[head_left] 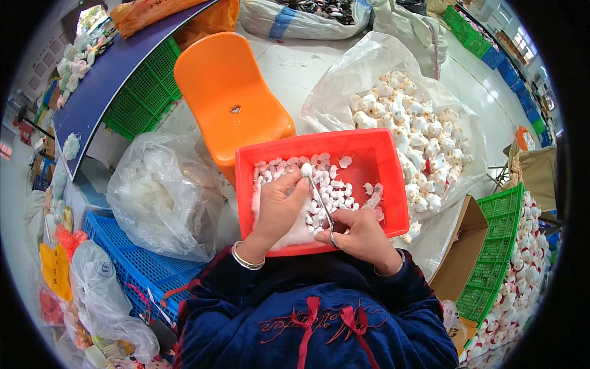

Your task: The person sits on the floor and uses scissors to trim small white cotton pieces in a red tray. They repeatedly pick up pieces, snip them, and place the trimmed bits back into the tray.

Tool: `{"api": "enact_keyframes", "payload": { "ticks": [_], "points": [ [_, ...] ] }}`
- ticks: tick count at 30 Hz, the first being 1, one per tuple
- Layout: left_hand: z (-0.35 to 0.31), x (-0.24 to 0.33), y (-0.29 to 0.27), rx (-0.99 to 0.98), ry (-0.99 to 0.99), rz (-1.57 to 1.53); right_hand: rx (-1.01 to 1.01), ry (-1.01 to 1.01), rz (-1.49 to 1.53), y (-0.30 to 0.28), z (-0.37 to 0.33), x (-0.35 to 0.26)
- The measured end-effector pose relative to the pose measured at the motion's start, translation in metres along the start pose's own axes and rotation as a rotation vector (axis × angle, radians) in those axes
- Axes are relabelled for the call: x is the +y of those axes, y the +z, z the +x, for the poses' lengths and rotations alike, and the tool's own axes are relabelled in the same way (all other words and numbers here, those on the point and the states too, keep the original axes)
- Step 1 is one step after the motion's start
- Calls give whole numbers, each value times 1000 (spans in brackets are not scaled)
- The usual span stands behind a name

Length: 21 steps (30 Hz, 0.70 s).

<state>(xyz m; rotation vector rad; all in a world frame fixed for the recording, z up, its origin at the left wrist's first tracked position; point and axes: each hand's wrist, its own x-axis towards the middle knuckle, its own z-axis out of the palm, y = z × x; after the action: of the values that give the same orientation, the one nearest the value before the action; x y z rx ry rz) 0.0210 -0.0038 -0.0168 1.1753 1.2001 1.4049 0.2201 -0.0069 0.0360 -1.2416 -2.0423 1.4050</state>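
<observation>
Dark blue top [276, 313]: filling the lower edge, with red ribbon ties and red stitching on the chest.
Right hand [362, 237]: fingers curled narrowly around the handle end of a slim metal tool [322, 206], over the near side of the tub.
Left hand [278, 206]: thumb and forefinger pinched close on a small white piece [306, 168]; a silvery bangle [247, 261] around the wrist.
Small white piece: held up above the tub, just past the left fingertips.
Slim metal tool: slanting from the right hand up to the piece, tip meeting it; too fine to make out whether clamped or only touching.
Red tub [401, 178]: under both hands, with many white pieces [332, 198] scattered inside and white fluff [295, 235] at the near left.
Blue crate [132, 261]: to the left, near a clear bag [150, 190] of white stuffing.
Green crate [495, 246]: at right, beside a cardboard box [461, 246].
Plastic bag [335, 92]: beyond the tub to the right, spread around a heap of white stuffed shapes [433, 138].
Orange chair [227, 92]: behind the tub, to the left.
Purple-blue table [104, 92]: farther left.
White sack [264, 21]: at the far edge, with dark bits inside.
</observation>
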Motion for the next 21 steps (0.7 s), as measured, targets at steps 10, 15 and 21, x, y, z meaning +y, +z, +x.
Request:
{"api": "enact_keyframes", "payload": {
  "ticks": [10,15,21],
  "points": [
    [9,14,-25,-113,-48,241,131,-39,-214,0,2,11],
    [13,16,-24,-121,-70,88,96,-31,-280,-4,-3,5],
    [10,30,-35,-240,-118,155,85,-179,-435,-11,-14,9]
  ]
}}
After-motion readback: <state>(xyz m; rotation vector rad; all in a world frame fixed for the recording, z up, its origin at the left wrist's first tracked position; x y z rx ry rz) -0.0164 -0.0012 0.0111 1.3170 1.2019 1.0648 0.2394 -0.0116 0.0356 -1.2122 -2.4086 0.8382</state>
